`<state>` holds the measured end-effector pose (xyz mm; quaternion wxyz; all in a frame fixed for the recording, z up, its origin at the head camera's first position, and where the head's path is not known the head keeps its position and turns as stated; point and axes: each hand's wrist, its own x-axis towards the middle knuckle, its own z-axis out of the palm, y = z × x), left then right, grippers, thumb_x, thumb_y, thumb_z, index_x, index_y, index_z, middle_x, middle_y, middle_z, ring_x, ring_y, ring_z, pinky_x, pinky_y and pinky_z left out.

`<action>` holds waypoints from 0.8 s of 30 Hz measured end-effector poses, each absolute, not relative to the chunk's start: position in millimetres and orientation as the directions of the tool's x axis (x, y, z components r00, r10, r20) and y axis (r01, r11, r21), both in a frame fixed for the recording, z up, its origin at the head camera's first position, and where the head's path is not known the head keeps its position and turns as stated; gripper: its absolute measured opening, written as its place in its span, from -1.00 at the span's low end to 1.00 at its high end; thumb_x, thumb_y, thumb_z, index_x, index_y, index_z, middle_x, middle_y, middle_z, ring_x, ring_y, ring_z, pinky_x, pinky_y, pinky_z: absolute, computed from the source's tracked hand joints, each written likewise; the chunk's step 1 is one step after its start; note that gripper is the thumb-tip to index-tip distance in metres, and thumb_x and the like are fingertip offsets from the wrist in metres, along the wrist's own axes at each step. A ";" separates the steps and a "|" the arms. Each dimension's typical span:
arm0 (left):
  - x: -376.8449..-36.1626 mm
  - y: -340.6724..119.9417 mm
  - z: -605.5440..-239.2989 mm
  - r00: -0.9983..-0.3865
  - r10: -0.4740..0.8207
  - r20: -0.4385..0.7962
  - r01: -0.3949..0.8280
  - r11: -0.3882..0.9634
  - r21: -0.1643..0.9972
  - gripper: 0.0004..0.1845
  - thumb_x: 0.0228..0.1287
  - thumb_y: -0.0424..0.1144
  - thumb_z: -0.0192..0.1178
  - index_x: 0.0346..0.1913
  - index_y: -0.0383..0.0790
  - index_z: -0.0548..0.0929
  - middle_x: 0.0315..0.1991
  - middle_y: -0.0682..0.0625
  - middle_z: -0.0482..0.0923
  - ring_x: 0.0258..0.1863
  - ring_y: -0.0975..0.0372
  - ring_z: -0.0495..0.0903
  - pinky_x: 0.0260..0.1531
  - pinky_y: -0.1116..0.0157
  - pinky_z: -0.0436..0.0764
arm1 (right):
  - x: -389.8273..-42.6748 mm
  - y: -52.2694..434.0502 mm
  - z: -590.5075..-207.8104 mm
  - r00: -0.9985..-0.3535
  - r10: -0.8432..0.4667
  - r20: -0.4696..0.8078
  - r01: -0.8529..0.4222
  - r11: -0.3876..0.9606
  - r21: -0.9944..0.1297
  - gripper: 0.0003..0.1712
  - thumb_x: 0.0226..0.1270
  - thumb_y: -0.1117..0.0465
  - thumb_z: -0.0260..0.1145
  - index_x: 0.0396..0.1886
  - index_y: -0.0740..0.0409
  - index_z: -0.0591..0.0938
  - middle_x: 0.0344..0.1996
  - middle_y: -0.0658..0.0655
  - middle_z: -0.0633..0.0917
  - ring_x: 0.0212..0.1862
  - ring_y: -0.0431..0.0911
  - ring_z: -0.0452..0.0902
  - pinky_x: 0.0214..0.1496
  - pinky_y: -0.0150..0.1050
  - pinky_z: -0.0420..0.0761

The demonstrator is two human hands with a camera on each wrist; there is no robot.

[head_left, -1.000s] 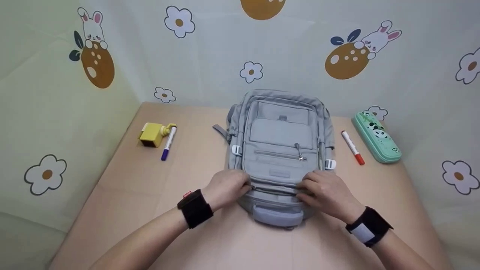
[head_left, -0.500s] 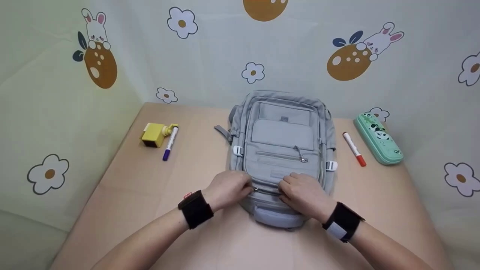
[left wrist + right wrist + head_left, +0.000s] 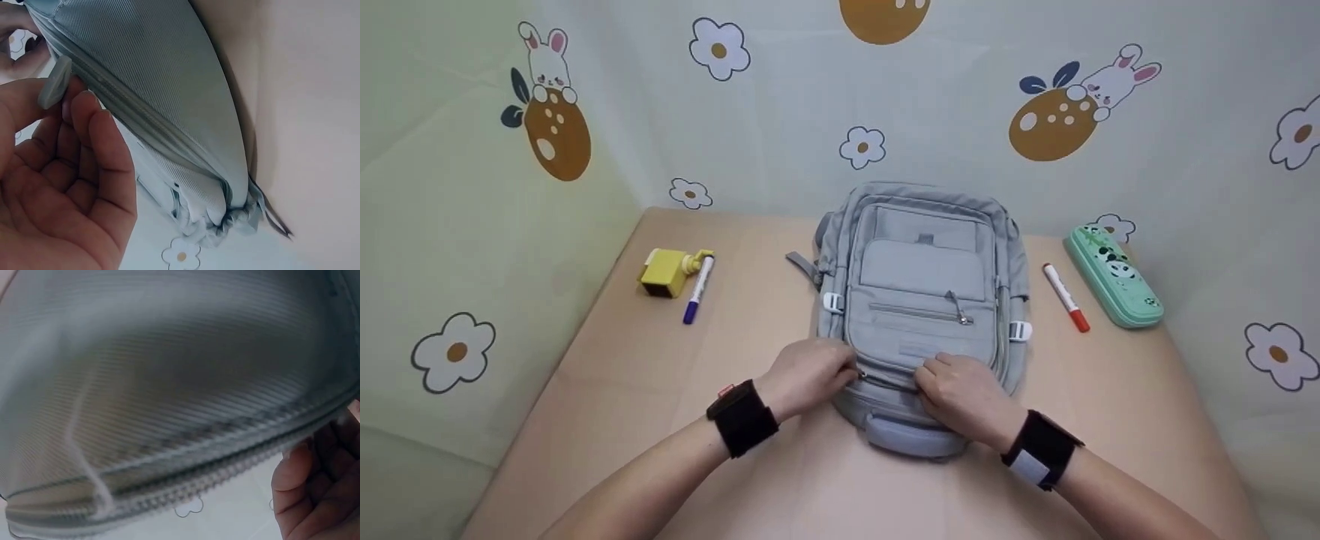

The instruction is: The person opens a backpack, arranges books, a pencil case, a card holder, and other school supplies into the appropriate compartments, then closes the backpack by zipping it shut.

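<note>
A grey backpack [image 3: 922, 270] lies on its back on the table, top end toward me. At its near left edge my left hand [image 3: 810, 375] pinches a grey zipper pull [image 3: 56, 81], seen between thumb and forefinger in the left wrist view. My right hand [image 3: 967, 397] grips the fabric beside the zipper, near the middle of the same top seam. The right wrist view shows the zipper teeth [image 3: 185, 489] up close, with curled fingers [image 3: 292, 469] at the edge. Below both hands sits the padded carry handle [image 3: 915, 439].
On the left lie a yellow box-like gadget with a crank [image 3: 664, 271] and a purple-capped marker [image 3: 699, 289]. To the right of the bag are a red-capped marker [image 3: 1065, 296] and a green panda pencil case [image 3: 1114, 277]. Patterned cloth [image 3: 780, 105] hangs around the table [image 3: 735, 352].
My right hand has moved left along the seam, from the bag's right edge to near its middle, then held there. The left hand has stayed at the left edge.
</note>
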<state>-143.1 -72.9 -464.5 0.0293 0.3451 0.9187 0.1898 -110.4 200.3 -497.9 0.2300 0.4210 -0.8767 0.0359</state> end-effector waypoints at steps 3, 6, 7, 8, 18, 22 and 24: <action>-150.5 -81.9 -465.7 -0.786 0.609 0.104 0.603 0.721 0.341 -0.91 0.37 -0.20 0.33 -0.32 -0.07 0.69 -0.38 0.09 0.64 -0.36 0.17 0.63 -0.34 0.16 0.61 | -108.9 202.2 -498.9 -0.549 -0.708 0.445 -0.751 0.651 0.108 -0.73 0.05 0.22 0.52 -0.48 0.07 0.52 -0.56 -0.01 0.58 -0.51 -0.08 0.47 -0.50 -0.18 0.52; -156.6 -89.4 -468.2 -0.806 0.581 0.113 0.580 0.739 0.342 -0.90 0.37 -0.19 0.34 -0.32 -0.08 0.68 -0.39 0.08 0.64 -0.35 0.15 0.63 -0.31 0.14 0.61 | -108.5 202.0 -498.6 -0.558 -0.703 0.441 -0.752 0.653 0.088 -0.72 0.05 0.23 0.52 -0.47 0.07 0.51 -0.56 -0.01 0.58 -0.50 -0.08 0.47 -0.48 -0.17 0.52; -157.8 -91.2 -469.1 -0.807 0.580 0.113 0.578 0.737 0.349 -0.90 0.37 -0.19 0.34 -0.32 -0.09 0.69 -0.39 0.08 0.64 -0.35 0.14 0.64 -0.31 0.14 0.61 | -108.5 201.6 -498.5 -0.562 -0.703 0.435 -0.754 0.652 0.080 -0.72 0.06 0.23 0.51 -0.46 0.07 0.51 -0.55 -0.02 0.57 -0.49 -0.08 0.47 -0.47 -0.18 0.52; -158.4 -92.6 -469.5 -0.806 0.581 0.111 0.578 0.733 0.358 -0.90 0.37 -0.20 0.34 -0.31 -0.09 0.69 -0.39 0.07 0.64 -0.34 0.14 0.64 -0.31 0.14 0.61 | -108.7 201.2 -498.1 -0.567 -0.704 0.428 -0.755 0.652 0.071 -0.72 0.07 0.23 0.51 -0.46 0.07 0.51 -0.55 -0.02 0.57 -0.49 -0.08 0.46 -0.46 -0.18 0.51; -156.7 -94.0 -466.4 -0.802 0.583 0.127 0.583 0.720 0.376 -0.91 0.36 -0.22 0.35 -0.34 -0.08 0.70 -0.41 0.10 0.62 -0.37 0.18 0.61 -0.33 0.16 0.59 | -112.7 191.0 -481.6 -0.622 -0.686 0.378 -0.747 0.664 -0.024 -0.70 0.22 -0.03 0.52 -0.34 0.01 0.61 -0.46 -0.08 0.57 -0.41 -0.12 0.45 -0.39 -0.17 0.51; -156.5 -94.5 -466.7 -0.800 0.585 0.130 0.586 0.718 0.375 -0.90 0.36 -0.22 0.34 -0.34 -0.07 0.70 -0.42 0.11 0.61 -0.39 0.20 0.59 -0.34 0.17 0.58 | -116.1 174.2 -472.5 -0.650 -0.680 0.338 -0.732 0.681 -0.037 -0.72 0.24 -0.04 0.50 -0.32 0.02 0.66 -0.44 -0.06 0.61 -0.39 -0.12 0.47 -0.38 -0.19 0.53; -156.3 -94.2 -466.7 -0.799 0.587 0.132 0.588 0.717 0.374 -0.91 0.36 -0.22 0.34 -0.34 -0.08 0.70 -0.42 0.11 0.61 -0.39 0.20 0.59 -0.34 0.18 0.59 | -118.2 165.3 -470.6 -0.661 -0.684 0.308 -0.724 0.689 -0.026 -0.72 0.24 -0.03 0.50 -0.35 0.03 0.65 -0.45 -0.05 0.60 -0.41 -0.12 0.46 -0.40 -0.19 0.52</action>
